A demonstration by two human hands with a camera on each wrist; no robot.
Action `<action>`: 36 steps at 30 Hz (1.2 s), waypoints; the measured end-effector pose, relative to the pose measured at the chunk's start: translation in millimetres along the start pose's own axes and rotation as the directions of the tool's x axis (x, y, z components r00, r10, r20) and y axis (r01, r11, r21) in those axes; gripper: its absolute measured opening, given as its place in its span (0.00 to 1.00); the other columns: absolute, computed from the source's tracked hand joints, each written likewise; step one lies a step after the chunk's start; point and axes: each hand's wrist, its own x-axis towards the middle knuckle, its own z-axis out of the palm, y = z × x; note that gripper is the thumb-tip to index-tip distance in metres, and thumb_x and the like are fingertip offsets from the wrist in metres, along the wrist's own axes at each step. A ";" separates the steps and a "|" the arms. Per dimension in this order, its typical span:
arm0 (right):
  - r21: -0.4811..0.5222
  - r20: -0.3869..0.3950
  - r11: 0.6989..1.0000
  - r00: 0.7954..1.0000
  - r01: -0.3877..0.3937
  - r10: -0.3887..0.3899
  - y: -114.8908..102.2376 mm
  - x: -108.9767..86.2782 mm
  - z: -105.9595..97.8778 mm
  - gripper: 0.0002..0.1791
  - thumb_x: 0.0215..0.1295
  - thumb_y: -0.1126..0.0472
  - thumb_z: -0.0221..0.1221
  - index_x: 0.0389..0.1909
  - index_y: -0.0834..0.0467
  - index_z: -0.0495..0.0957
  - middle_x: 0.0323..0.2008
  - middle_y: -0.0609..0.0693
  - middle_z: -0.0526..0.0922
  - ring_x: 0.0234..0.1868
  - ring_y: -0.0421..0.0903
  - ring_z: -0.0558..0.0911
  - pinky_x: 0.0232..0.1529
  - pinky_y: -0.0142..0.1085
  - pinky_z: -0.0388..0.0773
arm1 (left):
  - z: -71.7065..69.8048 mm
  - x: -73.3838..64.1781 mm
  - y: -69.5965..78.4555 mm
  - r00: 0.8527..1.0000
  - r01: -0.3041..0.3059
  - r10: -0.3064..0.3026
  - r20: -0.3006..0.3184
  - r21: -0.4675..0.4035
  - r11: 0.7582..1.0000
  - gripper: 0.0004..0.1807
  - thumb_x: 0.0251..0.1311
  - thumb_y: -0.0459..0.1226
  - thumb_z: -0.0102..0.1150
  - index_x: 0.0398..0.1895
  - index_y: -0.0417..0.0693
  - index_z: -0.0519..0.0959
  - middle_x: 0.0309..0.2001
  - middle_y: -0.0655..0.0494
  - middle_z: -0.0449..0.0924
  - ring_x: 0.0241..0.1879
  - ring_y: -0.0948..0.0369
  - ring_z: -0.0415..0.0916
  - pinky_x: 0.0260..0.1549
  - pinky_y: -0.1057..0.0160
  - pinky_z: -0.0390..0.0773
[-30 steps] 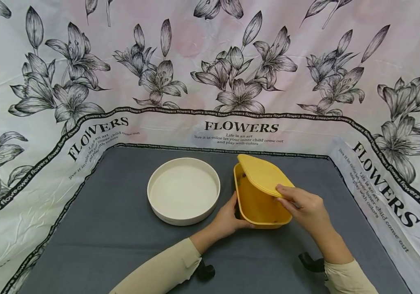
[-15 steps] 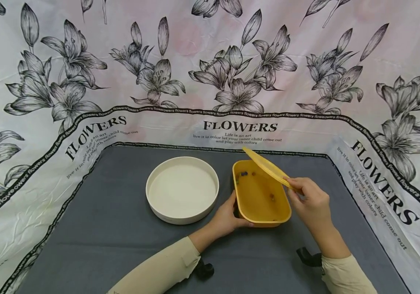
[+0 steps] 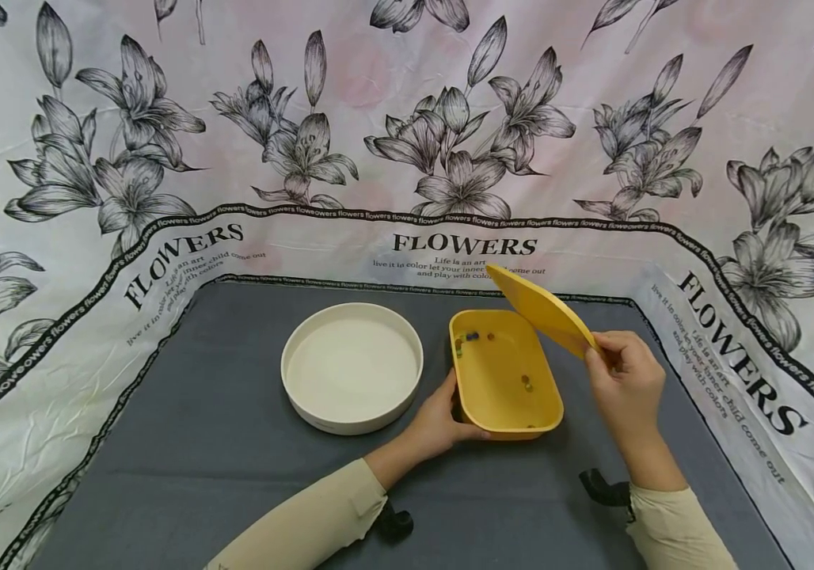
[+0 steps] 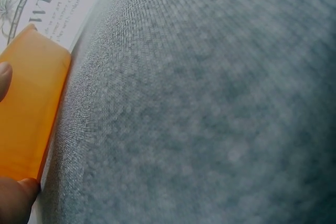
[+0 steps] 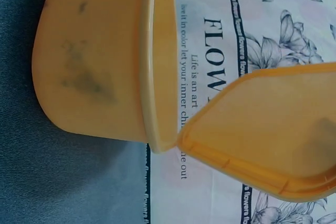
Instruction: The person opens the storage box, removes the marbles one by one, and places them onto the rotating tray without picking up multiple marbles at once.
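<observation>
Compared with a second ago, the yellow lid (image 3: 545, 313) is raised higher and carried farther right, so that much more of the inside of the yellow box (image 3: 496, 376) is exposed. The lid is pinched at its near edge by the right hand (image 3: 628, 384) and held tilted; the box's far right corner is covered by it in the head view. The box is gripped at its near left corner by the left hand (image 3: 441, 423), much as before.

A white round dish (image 3: 352, 368) is placed just left of the box, on a grey cloth (image 3: 165, 427). The cloth is backed by a flower-printed sheet (image 3: 464, 103), some of whose small lettering is hidden by the lid.

In the box, small coloured bits (image 3: 473, 336) are scattered: some, dark blue among them, are gathered near the far left corner, others lie toward the right side. Their kind cannot be told.
</observation>
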 end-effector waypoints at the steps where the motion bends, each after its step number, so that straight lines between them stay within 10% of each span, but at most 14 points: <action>1: 0.002 -0.012 1.000 1.000 -0.018 0.018 -2.0 0.7 0.1 0.08 0.50 0.87 0.64 0.32 0.80 0.79 0.30 0.70 0.81 0.32 0.25 0.75 0.35 0.12 0.71 | -0.4 -0.3 0.1 1.000 -0.001 0.001 -0.001 -0.002 1.000 0.69 0.46 0.41 0.85 0.84 0.65 0.42 0.77 0.50 0.62 0.71 0.56 0.70 0.71 0.57 0.71; 10: 0.099 -0.116 0.977 0.973 -0.190 0.201 9.3 -2.7 -2.6 0.07 0.57 0.84 0.64 0.35 0.83 0.77 0.34 0.46 0.81 0.33 0.28 0.83 0.36 0.15 0.80 | -0.9 -1.2 -0.9 1.000 0.023 -0.023 -0.008 -0.009 1.000 0.70 0.46 0.41 0.85 0.84 0.64 0.42 0.77 0.51 0.62 0.70 0.58 0.70 0.70 0.59 0.71; 19: 0.177 -0.196 0.897 0.879 -0.405 0.435 31.1 -10.5 -12.0 0.12 0.62 0.76 0.66 0.41 0.79 0.77 0.36 0.42 0.82 0.32 0.32 0.85 0.35 0.20 0.84 | 0.4 -1.9 -2.1 0.999 0.039 -0.039 -0.004 -0.028 0.999 0.70 0.45 0.40 0.85 0.84 0.64 0.43 0.76 0.52 0.64 0.70 0.59 0.70 0.70 0.59 0.71; 27: 0.498 -0.294 0.720 0.687 -0.483 0.665 43.0 -12.5 -21.2 0.09 0.60 0.74 0.69 0.34 0.62 0.78 0.38 0.56 0.77 0.36 0.44 0.86 0.38 0.27 0.87 | 0.3 -2.1 -3.0 0.999 0.041 -0.041 -0.010 -0.020 0.999 0.70 0.44 0.40 0.86 0.84 0.65 0.43 0.78 0.52 0.61 0.72 0.59 0.68 0.71 0.59 0.69; 36: 0.603 -0.312 0.570 0.492 -0.558 0.813 60.0 -17.5 -30.4 0.12 0.59 0.73 0.70 0.37 0.64 0.76 0.45 0.58 0.75 0.41 0.46 0.85 0.39 0.28 0.87 | -1.1 -3.2 -2.7 0.999 0.041 -0.041 -0.027 -0.022 0.999 0.70 0.44 0.40 0.86 0.84 0.63 0.43 0.78 0.51 0.60 0.73 0.57 0.66 0.72 0.57 0.69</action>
